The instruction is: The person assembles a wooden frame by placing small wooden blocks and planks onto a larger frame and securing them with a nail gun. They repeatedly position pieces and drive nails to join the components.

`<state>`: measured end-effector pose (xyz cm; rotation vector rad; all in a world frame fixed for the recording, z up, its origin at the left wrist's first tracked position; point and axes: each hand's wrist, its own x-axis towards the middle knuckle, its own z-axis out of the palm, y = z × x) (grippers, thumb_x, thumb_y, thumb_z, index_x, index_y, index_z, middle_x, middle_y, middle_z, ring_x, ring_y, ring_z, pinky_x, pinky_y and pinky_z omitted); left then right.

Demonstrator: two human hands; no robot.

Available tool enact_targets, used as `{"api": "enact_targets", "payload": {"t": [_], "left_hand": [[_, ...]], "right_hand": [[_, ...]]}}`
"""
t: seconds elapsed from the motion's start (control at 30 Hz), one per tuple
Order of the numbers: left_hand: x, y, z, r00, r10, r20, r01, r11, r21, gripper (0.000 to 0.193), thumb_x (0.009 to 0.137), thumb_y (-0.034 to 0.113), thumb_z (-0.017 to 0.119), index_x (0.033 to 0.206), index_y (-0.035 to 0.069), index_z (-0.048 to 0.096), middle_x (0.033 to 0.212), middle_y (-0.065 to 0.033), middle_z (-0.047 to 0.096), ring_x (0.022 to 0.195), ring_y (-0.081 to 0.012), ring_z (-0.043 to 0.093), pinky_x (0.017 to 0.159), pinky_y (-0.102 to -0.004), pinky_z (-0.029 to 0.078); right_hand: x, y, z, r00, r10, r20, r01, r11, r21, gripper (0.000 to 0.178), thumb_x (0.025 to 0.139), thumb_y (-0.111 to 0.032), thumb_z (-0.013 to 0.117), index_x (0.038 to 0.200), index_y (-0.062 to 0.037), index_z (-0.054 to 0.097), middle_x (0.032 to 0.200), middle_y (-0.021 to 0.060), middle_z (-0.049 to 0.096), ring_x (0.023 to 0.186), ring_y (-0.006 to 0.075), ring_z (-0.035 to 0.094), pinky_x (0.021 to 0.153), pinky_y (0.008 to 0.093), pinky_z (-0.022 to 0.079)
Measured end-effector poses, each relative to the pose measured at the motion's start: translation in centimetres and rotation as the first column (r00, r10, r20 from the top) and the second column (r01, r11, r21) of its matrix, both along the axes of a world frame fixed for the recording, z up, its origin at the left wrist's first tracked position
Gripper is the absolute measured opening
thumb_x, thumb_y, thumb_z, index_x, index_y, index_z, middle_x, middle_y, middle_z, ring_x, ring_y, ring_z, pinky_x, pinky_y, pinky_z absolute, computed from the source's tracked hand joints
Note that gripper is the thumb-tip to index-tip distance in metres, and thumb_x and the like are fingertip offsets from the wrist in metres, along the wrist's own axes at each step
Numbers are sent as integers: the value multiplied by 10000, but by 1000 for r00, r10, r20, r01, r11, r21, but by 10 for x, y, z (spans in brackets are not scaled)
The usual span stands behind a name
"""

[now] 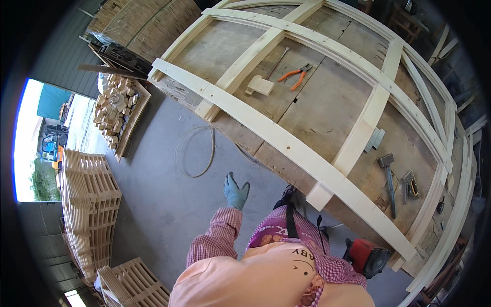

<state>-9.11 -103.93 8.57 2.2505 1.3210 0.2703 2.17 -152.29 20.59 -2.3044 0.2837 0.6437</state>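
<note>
My left hand [236,192], in a grey-blue glove, hangs over the floor left of the workbench [266,152]. Its thumb stands apart from the fingers, and it holds nothing. My right hand does not show. A red and black tool with a rounded end [367,258] is beside my body at the lower right; a checked sleeve [343,267] lies next to it, but whatever holds the tool is hidden. Across the bench lies a large wooden frame [291,148] of pale rails and crosspieces. One crosspiece end [319,196] juts past the rail near me.
Inside the frame lie orange-handled pliers [296,77], a wood block [263,85], a hammer [388,179] and grey strips [374,140]. A hose [209,161] loops on the floor. Slatted wooden stacks [92,199] stand left, below a pallet of wood offcuts [116,105].
</note>
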Motion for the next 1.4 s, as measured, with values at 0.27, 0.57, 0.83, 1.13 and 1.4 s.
{"api": "enact_targets", "payload": {"t": [0.27,0.57,0.83,1.13,1.4], "left_hand": [[19,132,30,989,-80,-121,87,995,54,834,672,301,745,1333,11,327,1292,-206,422,1207,-365,384,1007,-413,322],[-30,255,0,994,-100,-49,87,973,-212,758,740,379,709,1304,-10,385,1274,-216,436,1142,-334,461,953,-375,392],[22,369,-6,963,-234,132,254,953,-164,427,838,361,587,1040,-15,583,855,-210,619,832,-316,600,752,-409,450],[116,461,-52,884,-460,84,467,853,-233,453,875,450,496,842,6,578,880,-270,605,876,-439,571,738,-457,443],[150,459,-19,637,-748,-187,636,647,-420,444,861,396,512,1136,51,565,1014,-246,611,949,-412,582,821,-470,459]], "right_hand": [[-43,97,-3,1000,-1,1,1,999,36,371,670,-154,718,995,-33,586,813,121,630,747,212,612,652,348,482],[-130,166,-22,989,-144,22,142,986,90,412,656,-169,730,1014,-29,584,855,125,633,784,216,614,680,349,486],[-192,267,-18,970,-245,-3,244,966,90,448,643,-182,742,1032,-25,582,893,129,636,816,219,616,705,350,490],[-186,435,-16,932,-363,7,362,931,39,490,629,-197,754,1052,-21,580,935,132,639,853,223,618,733,351,494],[-156,568,-5,938,-346,31,346,938,20,526,617,-210,765,1069,-17,579,973,136,642,886,226,620,758,352,497]]}}
